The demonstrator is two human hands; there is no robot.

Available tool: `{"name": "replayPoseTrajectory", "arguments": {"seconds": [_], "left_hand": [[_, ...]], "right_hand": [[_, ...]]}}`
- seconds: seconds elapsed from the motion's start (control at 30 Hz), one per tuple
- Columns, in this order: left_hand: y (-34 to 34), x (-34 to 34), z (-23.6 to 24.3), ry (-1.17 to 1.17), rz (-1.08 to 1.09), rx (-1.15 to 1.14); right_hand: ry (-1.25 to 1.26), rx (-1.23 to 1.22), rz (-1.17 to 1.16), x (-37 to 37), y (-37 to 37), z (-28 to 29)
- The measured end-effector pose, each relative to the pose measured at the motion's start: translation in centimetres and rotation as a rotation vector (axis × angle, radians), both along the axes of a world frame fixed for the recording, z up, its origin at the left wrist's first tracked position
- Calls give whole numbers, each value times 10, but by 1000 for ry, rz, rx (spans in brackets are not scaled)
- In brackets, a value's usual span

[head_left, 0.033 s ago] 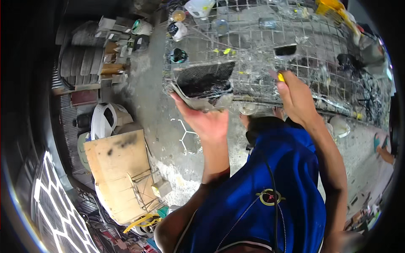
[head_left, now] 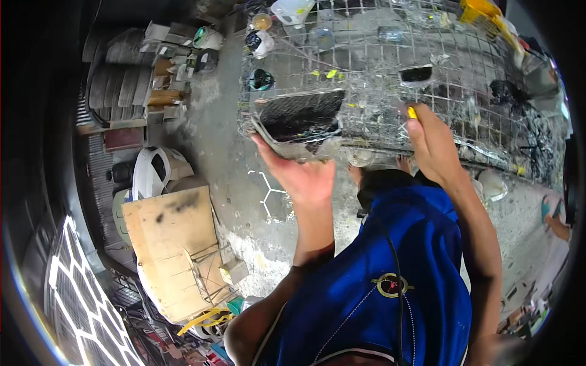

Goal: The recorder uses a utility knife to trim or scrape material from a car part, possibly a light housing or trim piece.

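Observation:
My left hand (head_left: pixel 305 180), palm up, grips a black, woven-looking moulded piece (head_left: pixel 302 116) by its near edge. Its face is dark and glossy, and ragged, pale see-through material hangs along its rim. Most of the fingertips are hidden beneath it. To the right, my right hand (head_left: pixel 434 140) is closed around a small yellow-handled tool (head_left: pixel 412 113); its thin tip points left and is too blurred to make out. A gap separates the tool from the piece. Beyond my right hand, a smaller black piece (head_left: pixel 416 74) lies on the wire mesh bench top (head_left: pixel 366 61).
A white jug (head_left: pixel 292 11), a cup of amber stuff (head_left: pixel 262 22) and a black-lined container (head_left: pixel 261 79) stand along the bench's far left. At far right is a yellow basket (head_left: pixel 479 12). A tan board (head_left: pixel 171 250) leans at left. Another person's hand (head_left: pixel 557 227) shows at the right edge.
The black piece in my left hand has tipped slightly and shifted a little right. My right hand and the yellow-handled tool have also moved slightly right, along with a small shift of the whole view.

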State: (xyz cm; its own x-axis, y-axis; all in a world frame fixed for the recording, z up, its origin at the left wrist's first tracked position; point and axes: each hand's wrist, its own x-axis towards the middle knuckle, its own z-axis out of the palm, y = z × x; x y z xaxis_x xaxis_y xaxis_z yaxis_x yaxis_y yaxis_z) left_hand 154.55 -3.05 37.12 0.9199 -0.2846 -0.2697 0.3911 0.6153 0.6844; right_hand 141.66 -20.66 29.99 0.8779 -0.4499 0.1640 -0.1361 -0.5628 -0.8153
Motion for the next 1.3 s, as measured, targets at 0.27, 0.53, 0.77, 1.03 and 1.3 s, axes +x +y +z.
{"name": "replayPoseTrajectory", "arguments": {"seconds": [0.27, 0.53, 0.77, 1.03, 1.3], "left_hand": [[4, -3, -9, 163, -65, -210], [-5, -13, -12, -109, -69, -26], [-16, -22, -17, -206, -79, 203], [-21, -34, -22, -395, -56, 290], [-27, -40, -16, -441, -30, 148]], "right_hand": [[-59, 237, -88, -23, 3, 14], [-6, 339, -72, -36, 10, 40], [-132, 456, 78, -16, 23, 51], [-42, 1214, 142, -15, 35, 86], [101, 1594, 41, -3, 39, 98]]}}
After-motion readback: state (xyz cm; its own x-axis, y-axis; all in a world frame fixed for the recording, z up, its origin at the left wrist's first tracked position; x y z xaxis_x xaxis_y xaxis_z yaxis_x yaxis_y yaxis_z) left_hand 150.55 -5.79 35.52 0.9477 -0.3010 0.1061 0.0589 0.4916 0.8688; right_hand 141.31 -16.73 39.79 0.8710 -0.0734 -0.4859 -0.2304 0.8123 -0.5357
